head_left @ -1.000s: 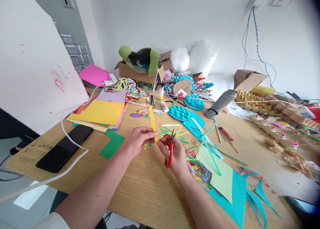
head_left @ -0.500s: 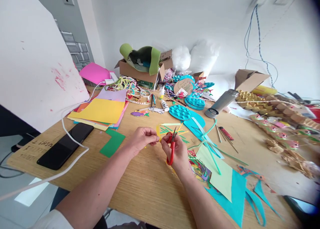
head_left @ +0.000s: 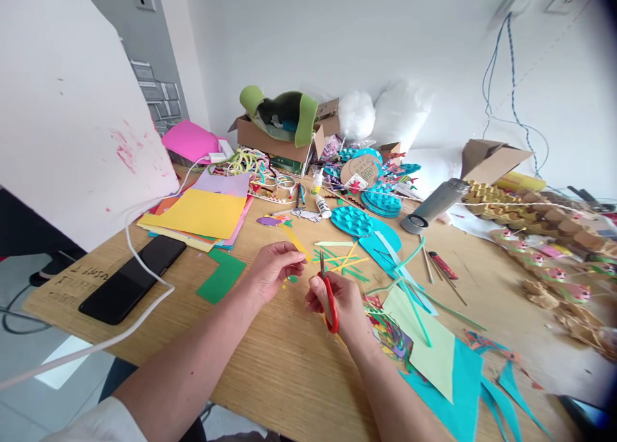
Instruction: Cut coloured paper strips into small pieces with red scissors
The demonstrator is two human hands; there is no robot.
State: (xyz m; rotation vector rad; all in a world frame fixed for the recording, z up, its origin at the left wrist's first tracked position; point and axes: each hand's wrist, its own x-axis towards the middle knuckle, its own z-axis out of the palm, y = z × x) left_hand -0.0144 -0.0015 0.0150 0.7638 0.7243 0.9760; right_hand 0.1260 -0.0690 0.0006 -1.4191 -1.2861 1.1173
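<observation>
1. The left hand [head_left: 274, 268] pinches the near end of a yellow strip [head_left: 295, 243] between thumb and fingers; the strip slants away over the table [head_left: 289, 365] toward the far side
2. The right hand [head_left: 337, 300] is closed around the red handles of the scissors [head_left: 329, 297]; the blades point up and away, and look nearly closed, just right of the left fingertips
3. The 2 hands are near each other above the bare middle of the table, not touching
4. Small yellow and green dots [head_left: 288, 281] lie on the wood just under the left hand
5. A green piece [head_left: 222, 276] lies flat to the left of the left hand, with a black phone [head_left: 132, 279] farther left and a white cable [head_left: 139, 262] curving beside it
6. A paper stack [head_left: 202, 214] with a yellow sheet on top sits beyond the phone
7. Thin yellow and green slivers [head_left: 344, 260] lie just beyond the scissors, next to teal cutouts [head_left: 366, 227]
8. Right of the right wrist lie a pale green sheet [head_left: 429, 339] and teal paper [head_left: 463, 384], with colourful scraps [head_left: 388, 329] touching them
</observation>
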